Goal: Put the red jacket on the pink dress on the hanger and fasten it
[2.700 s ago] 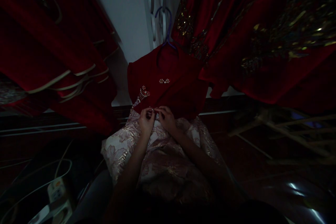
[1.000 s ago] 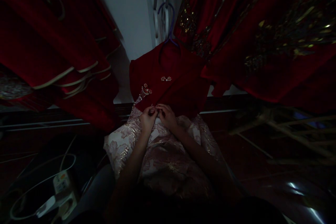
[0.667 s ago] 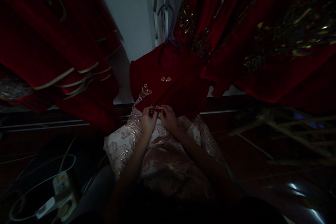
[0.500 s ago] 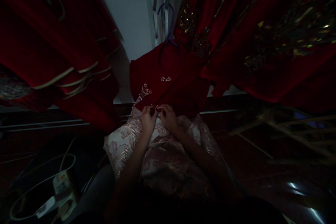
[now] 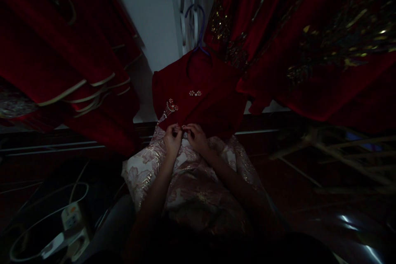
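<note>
Dim room of hanging red garments; left hand (image 5: pixel 172 139) and right hand (image 5: pixel 195 137) pinch, apparently, a beaded clasp (image 5: pixel 184 127) on the hung red jacket (image 5: pixel 204 99); keep fabric taut either side of the pinch.

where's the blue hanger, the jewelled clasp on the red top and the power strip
blue hanger (image 5: pixel 200 29), head view, on its hook loop.
jewelled clasp (image 5: pixel 194 93), head view, on its middle, chest of the red top.
power strip (image 5: pixel 71 218), head view, on its white body, lower left.

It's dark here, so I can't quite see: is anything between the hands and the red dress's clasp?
Nothing visible. The left hand and right hand already meet at the small clasp on the red dress, fingertips touching it.
</note>
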`<state>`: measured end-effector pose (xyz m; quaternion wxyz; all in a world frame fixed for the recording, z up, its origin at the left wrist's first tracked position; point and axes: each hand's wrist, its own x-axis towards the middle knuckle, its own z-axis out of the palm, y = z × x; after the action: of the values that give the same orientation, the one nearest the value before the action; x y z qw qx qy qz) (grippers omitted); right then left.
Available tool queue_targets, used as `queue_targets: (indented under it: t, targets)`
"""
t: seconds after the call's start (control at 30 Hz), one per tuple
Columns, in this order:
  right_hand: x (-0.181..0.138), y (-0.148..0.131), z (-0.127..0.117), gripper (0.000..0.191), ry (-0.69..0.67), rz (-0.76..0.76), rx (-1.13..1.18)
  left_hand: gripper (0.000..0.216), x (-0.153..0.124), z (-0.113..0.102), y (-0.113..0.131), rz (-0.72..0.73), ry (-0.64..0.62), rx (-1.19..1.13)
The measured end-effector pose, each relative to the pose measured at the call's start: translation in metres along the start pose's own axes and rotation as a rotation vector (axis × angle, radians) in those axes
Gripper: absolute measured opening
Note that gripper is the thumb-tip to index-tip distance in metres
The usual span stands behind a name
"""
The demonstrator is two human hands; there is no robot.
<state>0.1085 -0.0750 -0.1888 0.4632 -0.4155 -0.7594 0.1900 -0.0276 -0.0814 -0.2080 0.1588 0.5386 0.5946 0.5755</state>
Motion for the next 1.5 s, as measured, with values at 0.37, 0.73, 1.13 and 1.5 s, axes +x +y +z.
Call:
queue_targets:
  t: [0.37,0.73,1.13,1.5]
  targets:
    - [-0.001,0.006,0.005,0.027,0.024,-0.02,0.012,0.029,0.004,-0.003,0.002,-0.031,-0.056,-0.031]
    - [-0.002,-0.002,-0.001,0.026,0.072,-0.002,0.043,0.02,0.001,0.0,-0.008,-0.074,-0.039,-0.126]
    - [0.0,-0.003,-0.002,0.028,0.02,0.019,0.066,0.022,0.001,0.003,-0.004,-0.106,-0.043,-0.186]
    - [-0.001,0.0,0.001,0.024,0.033,0.006,0.085,0.028,0.001,0.004,-0.01,-0.127,-0.05,-0.187]
